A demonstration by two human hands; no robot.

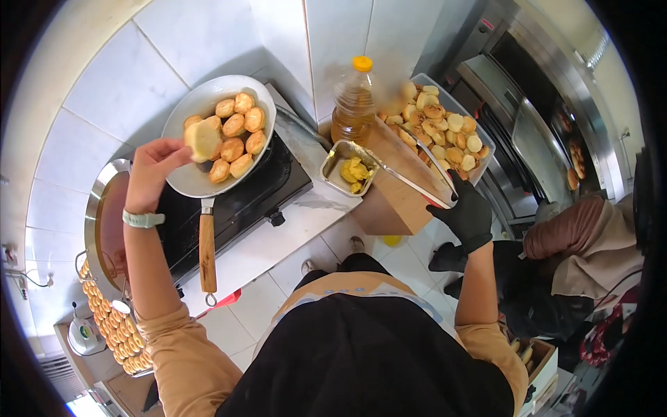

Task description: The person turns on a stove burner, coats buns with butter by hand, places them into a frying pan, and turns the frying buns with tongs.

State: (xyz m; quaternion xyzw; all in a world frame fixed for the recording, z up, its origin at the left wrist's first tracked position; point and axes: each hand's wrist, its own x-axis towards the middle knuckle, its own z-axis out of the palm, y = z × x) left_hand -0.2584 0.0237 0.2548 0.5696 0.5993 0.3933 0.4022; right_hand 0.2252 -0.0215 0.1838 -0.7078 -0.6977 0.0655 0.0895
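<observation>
My left hand (161,167), bare and with a watch at the wrist, pinches a pale round piece of bread (203,141) over the frying pan (182,182). Several browned bread rounds (234,125) lie in that pan, and its wooden handle points toward me. In a black glove, my right hand (464,210) is closed around metal tongs (410,182), their arms spread apart. One tong arm reaches toward a metal tub (330,172) of yellow butter-like lumps (355,170); the other crosses a tray (486,144) heaped with bread rounds (445,128).
The pan sits on a black stove (278,177). An oil bottle (353,104) with a yellow cap stands behind the tub. Right of the tray is an open oven (535,139), with another person (577,243) nearby. Rows of ring-shaped pastries (114,323) are at lower left.
</observation>
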